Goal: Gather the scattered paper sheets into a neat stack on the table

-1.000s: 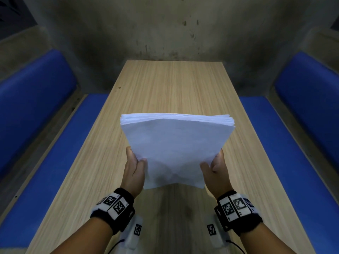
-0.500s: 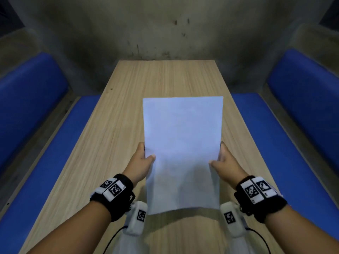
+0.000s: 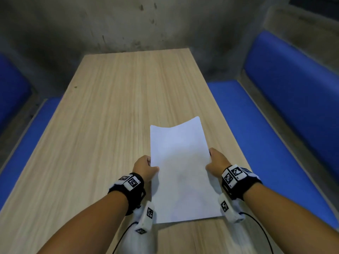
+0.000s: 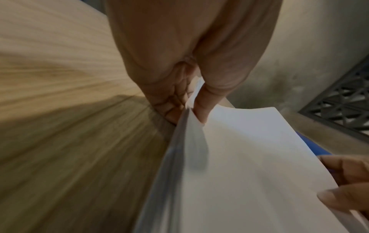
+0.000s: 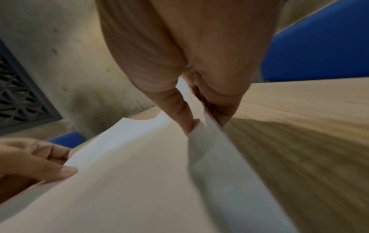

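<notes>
Holding the paper stack [image 3: 180, 167] by its two long edges, the person has one hand on each side: the left hand [image 3: 145, 168] pinches the left edge and the right hand [image 3: 216, 163] pinches the right edge, each with the thumb on top and the fingers curled underneath. From the left wrist view the thumb [image 4: 203, 108] presses the top sheet while the layered edge of the pile runs down below it, and the right wrist view shows the same pinch mirrored. The stack's long axis runs straight away from the person, toward the far end of the table [image 3: 110, 107], and both grips sit at about the middle of its length, so neither hand is nearer than the other. It lies low over the near right part of the table; whether its underside already touches the wood I cannot tell, though the far end sags in the middle between raised corners. By my count there is one stack, its sheets too many and too blurred to number, two hands, one table, and no loose sheet anywhere on the wood. Blue benches [image 3: 256, 143] flank the table on both sides. Setting it down flat looks like all that remains.
</notes>
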`<move>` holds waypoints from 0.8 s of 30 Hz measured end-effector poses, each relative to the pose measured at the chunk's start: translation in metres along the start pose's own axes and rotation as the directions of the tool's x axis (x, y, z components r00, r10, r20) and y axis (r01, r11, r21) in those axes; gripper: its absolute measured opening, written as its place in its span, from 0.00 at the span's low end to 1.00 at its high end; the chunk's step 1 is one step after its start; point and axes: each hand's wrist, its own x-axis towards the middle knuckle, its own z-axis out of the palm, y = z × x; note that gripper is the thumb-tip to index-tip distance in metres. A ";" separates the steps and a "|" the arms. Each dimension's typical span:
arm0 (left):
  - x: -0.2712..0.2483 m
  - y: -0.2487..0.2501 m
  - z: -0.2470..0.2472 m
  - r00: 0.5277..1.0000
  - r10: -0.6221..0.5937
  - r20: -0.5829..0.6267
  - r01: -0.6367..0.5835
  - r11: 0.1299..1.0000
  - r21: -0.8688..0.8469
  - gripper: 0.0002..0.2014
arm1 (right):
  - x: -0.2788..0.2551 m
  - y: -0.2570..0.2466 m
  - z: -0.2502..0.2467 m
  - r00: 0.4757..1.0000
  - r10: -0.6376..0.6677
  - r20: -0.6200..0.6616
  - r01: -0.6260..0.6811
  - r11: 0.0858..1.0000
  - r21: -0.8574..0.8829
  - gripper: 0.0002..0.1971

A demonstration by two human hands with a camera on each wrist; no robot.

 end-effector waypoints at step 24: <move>-0.006 0.003 0.001 0.950 0.302 0.082 -0.289 0.745 0.601 0.21 | 0.003 0.012 0.012 0.987 -0.162 -0.009 0.142 0.887 -0.439 0.34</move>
